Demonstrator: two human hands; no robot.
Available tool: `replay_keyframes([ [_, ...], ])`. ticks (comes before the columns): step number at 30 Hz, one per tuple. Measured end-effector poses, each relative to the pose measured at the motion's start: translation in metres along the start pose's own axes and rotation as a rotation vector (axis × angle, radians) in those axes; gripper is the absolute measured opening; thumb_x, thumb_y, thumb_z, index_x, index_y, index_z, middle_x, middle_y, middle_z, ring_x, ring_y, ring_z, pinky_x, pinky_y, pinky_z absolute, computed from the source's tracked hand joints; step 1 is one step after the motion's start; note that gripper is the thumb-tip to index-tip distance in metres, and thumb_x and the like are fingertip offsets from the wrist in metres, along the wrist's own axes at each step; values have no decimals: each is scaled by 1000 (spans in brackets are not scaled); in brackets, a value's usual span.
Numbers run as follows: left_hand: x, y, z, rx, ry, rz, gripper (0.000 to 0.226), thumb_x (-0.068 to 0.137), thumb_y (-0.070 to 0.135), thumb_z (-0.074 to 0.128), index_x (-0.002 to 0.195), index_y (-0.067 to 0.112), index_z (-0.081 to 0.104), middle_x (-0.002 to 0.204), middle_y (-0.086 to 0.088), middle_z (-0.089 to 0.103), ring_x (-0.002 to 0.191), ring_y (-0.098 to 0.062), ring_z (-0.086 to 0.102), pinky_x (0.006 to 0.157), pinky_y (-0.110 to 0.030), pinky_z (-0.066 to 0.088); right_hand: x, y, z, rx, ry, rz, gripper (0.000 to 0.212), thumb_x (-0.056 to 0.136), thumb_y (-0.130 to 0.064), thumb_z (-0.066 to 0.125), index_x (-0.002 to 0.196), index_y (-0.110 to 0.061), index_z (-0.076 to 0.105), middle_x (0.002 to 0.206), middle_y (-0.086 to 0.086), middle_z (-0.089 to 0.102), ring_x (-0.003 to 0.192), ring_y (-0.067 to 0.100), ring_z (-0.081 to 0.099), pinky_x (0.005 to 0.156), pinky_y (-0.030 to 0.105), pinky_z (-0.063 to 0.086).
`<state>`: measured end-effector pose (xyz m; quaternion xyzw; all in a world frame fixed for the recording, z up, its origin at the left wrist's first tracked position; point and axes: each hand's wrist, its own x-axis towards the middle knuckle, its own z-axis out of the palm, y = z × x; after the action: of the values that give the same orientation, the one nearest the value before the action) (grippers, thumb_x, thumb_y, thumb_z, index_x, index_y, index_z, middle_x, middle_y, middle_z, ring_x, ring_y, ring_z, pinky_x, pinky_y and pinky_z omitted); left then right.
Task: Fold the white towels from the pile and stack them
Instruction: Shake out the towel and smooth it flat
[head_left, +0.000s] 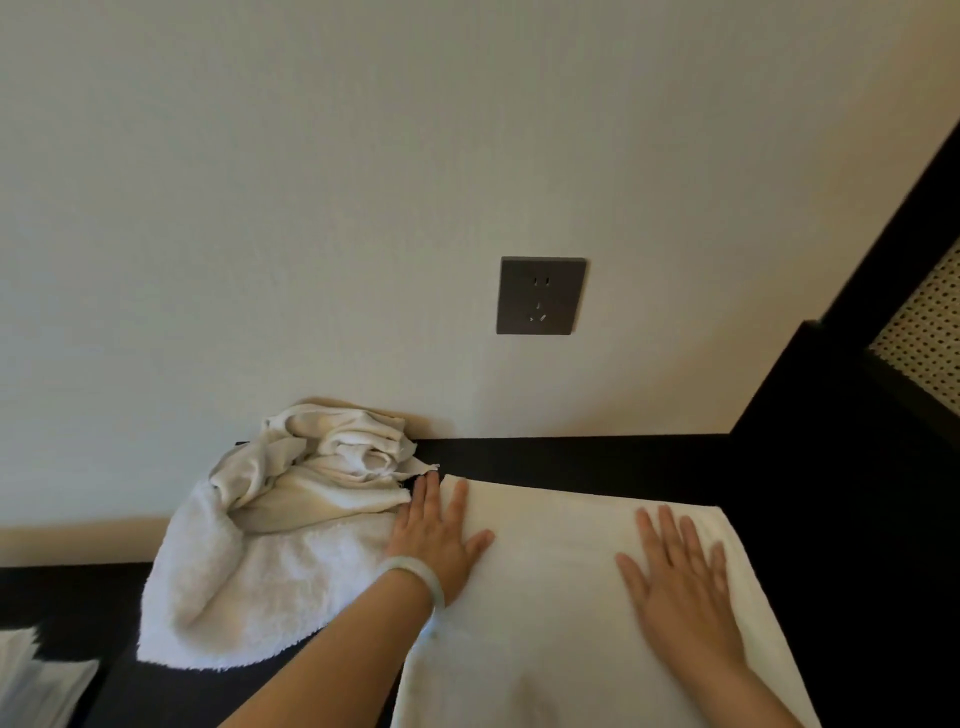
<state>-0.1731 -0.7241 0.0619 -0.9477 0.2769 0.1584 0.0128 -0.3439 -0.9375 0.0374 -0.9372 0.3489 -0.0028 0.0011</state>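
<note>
A white towel (566, 613) lies spread flat on the dark table (810, 545), reaching from the back edge down to the bottom of the view. My left hand (441, 535), with a pale bangle on the wrist, presses flat on the towel's far left corner. Fingers straight, my right hand (675, 577) presses flat on the towel's right part. To the left sits a crumpled pile of white towels (291, 525), touching the side of my left hand and hanging over the table's left edge.
A cream wall rises right behind the table, with a dark socket plate (540, 295) above the towel. Dark furniture with a woven cane panel (924, 332) stands at the right. Something white (31, 675) lies at the lower left, below the table.
</note>
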Motion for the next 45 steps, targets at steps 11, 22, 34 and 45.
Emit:
replay_keyframes([
  [11,-70,45,27,64,243,349,56,99,49,24,150,30,36,158,-3,29,146,-24,27,114,-41,11,-55,-52,-19,110,50,-407,59,90,-43,35,136,-16,60,142,5,56,137,18,39,112,37,13],
  [22,-81,37,37,41,197,290,61,98,54,3,144,29,-29,148,1,-39,137,-23,-37,112,-41,-27,-66,-11,-17,18,31,-29,63,100,-57,22,157,-33,9,165,-5,5,153,22,2,114,54,-17],
  [34,-133,16,48,65,144,119,69,97,62,3,146,26,-27,158,-2,-29,144,-24,-29,114,-44,-23,-111,59,-23,16,-39,203,72,101,-56,10,157,-12,-2,166,4,-1,153,21,-5,123,44,-4],
  [45,-187,25,56,140,116,332,63,94,58,24,143,28,49,149,-3,46,135,-26,45,107,-41,19,-175,12,-5,159,28,-127,64,103,-50,16,156,-25,-10,163,-6,-12,150,9,-15,121,36,-15],
])
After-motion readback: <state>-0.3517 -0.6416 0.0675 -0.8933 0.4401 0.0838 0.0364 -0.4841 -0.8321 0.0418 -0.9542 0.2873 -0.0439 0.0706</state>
